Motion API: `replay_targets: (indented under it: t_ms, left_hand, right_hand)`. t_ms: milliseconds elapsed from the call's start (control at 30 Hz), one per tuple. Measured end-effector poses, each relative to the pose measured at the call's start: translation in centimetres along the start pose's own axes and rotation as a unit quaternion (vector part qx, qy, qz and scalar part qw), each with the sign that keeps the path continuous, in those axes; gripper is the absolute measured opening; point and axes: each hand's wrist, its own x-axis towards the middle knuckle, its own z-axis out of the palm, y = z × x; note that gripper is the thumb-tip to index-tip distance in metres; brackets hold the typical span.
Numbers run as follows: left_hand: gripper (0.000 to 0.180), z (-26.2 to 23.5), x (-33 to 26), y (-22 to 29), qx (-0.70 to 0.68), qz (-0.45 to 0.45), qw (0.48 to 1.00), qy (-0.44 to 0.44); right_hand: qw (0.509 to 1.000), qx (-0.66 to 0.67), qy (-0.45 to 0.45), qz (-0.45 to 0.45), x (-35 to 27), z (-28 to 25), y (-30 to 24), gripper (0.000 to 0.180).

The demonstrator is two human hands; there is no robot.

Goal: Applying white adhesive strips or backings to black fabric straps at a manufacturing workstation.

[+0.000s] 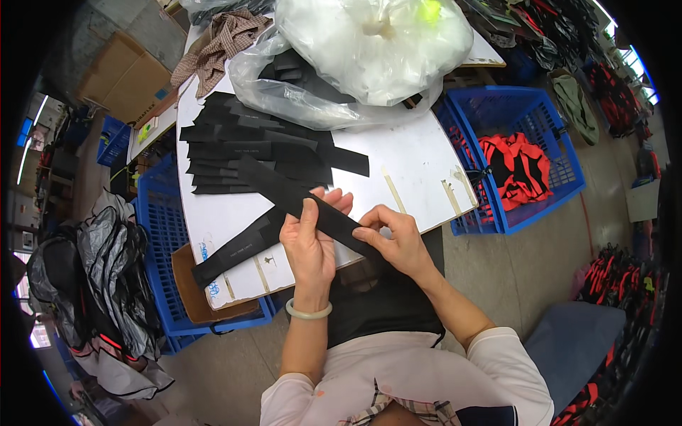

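A long black fabric strip (pixel 273 186) runs slantwise between my hands, over the near edge of the white table (pixel 415 167). My left hand (pixel 310 234) is under its middle, palm up, with the thumb pressed on top. Farther down the strip, my right hand (pixel 393 238) pinches it between thumb and bent fingers. The strip's lower end is partly hidden by that hand. Beyond lies a fanned pile of similar black strips (pixel 245 150), some with small pale print. Several more strips (pixel 238 248) lie stacked at the table's left front corner.
Clear plastic bags (pixel 376 53) with white contents cover the table's far side, beside a checked cloth (pixel 224 46). A blue crate (pixel 508 220) with red and black pieces (pixel 515 170) stands right. Another blue crate (pixel 160 248) holds a cardboard box (pixel 188 284) at left.
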Motion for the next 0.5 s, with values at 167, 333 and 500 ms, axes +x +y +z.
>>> replay_targets:
  t_ms: [167,333,500]
  left_hand:
    - [0.024,-0.4,0.3,-0.3,-0.040,0.029,0.996,-0.078]
    - [0.022,1.2,0.7,-0.3,-0.032,0.042,0.999,-0.008]
    - [0.022,1.2,1.8,0.3,-0.102,0.018,0.995,-0.005]
  right_hand:
    - [0.991,0.067,-0.025,0.111,-0.5,0.3,0.7,0.015]
    - [0.994,-0.101,0.044,0.005,-0.5,1.4,0.1,0.016]
    - [0.984,-0.114,0.093,-0.103,0.7,1.4,-0.7,0.022]
